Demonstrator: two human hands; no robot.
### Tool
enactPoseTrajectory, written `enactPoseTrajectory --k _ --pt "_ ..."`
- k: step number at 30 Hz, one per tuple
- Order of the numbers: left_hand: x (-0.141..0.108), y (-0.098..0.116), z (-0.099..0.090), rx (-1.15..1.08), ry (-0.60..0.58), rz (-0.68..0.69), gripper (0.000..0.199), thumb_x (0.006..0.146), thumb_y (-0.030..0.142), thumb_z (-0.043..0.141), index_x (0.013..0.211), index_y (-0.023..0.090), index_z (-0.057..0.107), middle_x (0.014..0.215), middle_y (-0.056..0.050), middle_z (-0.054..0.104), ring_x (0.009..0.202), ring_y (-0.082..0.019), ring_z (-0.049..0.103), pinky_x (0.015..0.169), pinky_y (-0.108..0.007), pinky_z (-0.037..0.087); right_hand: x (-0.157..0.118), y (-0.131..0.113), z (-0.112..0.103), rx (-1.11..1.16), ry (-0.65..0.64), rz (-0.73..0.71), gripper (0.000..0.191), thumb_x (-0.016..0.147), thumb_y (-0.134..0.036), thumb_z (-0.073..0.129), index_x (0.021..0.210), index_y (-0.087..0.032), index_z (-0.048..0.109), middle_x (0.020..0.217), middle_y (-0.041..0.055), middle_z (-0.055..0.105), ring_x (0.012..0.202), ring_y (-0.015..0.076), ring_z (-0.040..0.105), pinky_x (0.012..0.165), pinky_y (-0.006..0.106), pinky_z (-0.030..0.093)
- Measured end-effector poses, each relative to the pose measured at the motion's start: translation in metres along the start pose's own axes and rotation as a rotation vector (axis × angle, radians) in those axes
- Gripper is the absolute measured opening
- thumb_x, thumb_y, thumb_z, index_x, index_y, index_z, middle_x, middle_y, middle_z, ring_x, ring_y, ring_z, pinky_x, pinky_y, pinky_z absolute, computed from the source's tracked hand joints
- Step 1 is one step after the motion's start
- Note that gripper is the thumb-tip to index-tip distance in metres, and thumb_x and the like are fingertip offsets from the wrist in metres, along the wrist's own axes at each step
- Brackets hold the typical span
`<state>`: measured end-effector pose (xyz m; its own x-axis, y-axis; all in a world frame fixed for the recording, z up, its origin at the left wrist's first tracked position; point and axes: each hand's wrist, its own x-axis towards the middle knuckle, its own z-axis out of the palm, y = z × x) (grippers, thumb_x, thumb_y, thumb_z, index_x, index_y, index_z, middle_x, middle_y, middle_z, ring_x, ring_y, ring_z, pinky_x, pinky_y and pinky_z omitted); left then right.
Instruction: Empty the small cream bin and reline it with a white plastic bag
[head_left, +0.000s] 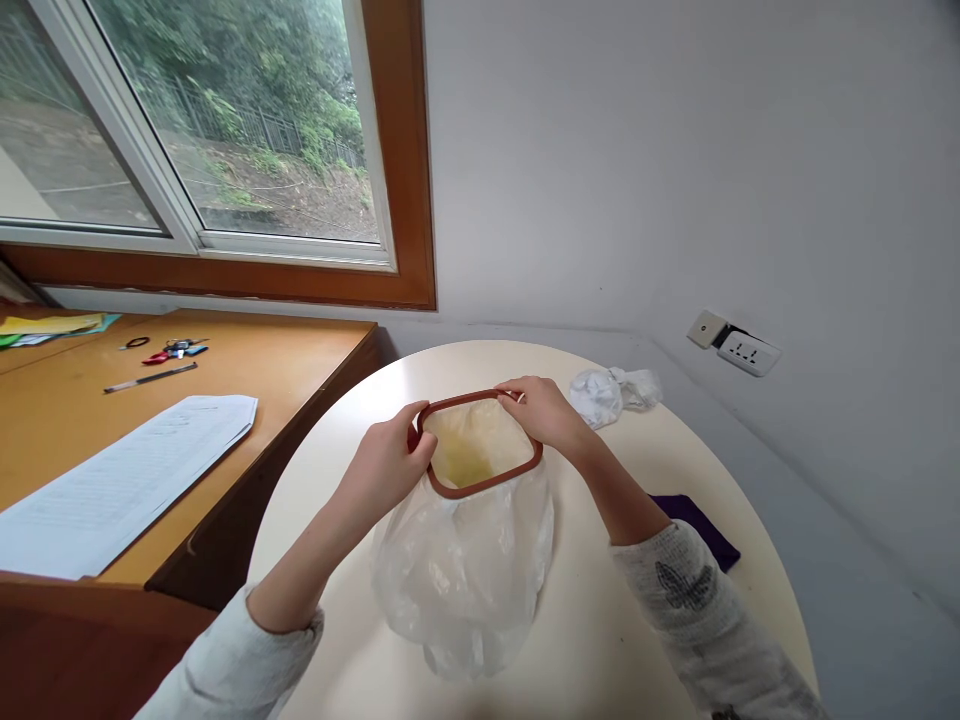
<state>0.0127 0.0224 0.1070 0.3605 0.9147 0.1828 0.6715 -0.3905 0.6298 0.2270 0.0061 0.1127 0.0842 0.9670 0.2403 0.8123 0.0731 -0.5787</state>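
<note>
A small bin with a brown rim ring stands on the round cream table. A translucent white plastic bag lines it and hangs down over its outside, the loose end resting on the table toward me. The bin's inside looks yellowish through the bag. My left hand grips the ring at its left corner, thumb on the inner side and fingers outside. At the far right corner my right hand pinches the ring between thumb and fingers.
Behind my right hand lies a bunched white plastic bag. A dark purple cloth or pouch is partly under my right forearm. On the left, a wooden desk holds papers, a pen and keys. A wall with sockets borders the table.
</note>
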Motion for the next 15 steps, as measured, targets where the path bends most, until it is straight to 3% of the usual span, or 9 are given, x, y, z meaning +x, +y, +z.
enactPoseTrajectory --k 4,10,15 --pt "-0.003 0.001 0.002 -0.070 -0.042 -0.057 0.042 0.082 0.035 0.035 0.121 0.024 0.045 0.069 0.000 0.062 0.061 -0.017 0.056 0.051 -0.025 0.042 -0.002 -0.002 0.000 -0.057 0.009 -0.020 0.026 0.083 -0.024 0.041 0.086 -0.023 0.067 0.082 0.0024 0.064 0.073 0.0147 0.054 0.062 0.023 0.036" --pt "-0.003 -0.003 0.004 -0.167 -0.030 -0.057 0.041 0.083 0.039 0.038 0.119 0.024 0.047 0.066 0.001 0.060 0.056 -0.015 0.051 0.048 -0.024 0.039 -0.001 -0.007 -0.002 -0.184 -0.031 -0.064 0.032 0.086 -0.023 0.035 0.066 -0.020 0.060 0.063 0.0010 0.057 0.060 0.0131 0.048 0.054 0.023 0.030" --pt "0.001 -0.011 0.009 -0.263 0.008 -0.047 0.044 0.082 0.043 0.041 0.120 0.022 0.048 0.059 0.003 0.055 0.048 -0.012 0.043 0.046 -0.022 0.035 0.007 -0.009 0.002 -0.247 -0.013 -0.030 0.026 0.085 -0.021 0.039 0.077 -0.020 0.064 0.077 0.0022 0.064 0.070 0.0129 0.054 0.059 0.022 0.032"
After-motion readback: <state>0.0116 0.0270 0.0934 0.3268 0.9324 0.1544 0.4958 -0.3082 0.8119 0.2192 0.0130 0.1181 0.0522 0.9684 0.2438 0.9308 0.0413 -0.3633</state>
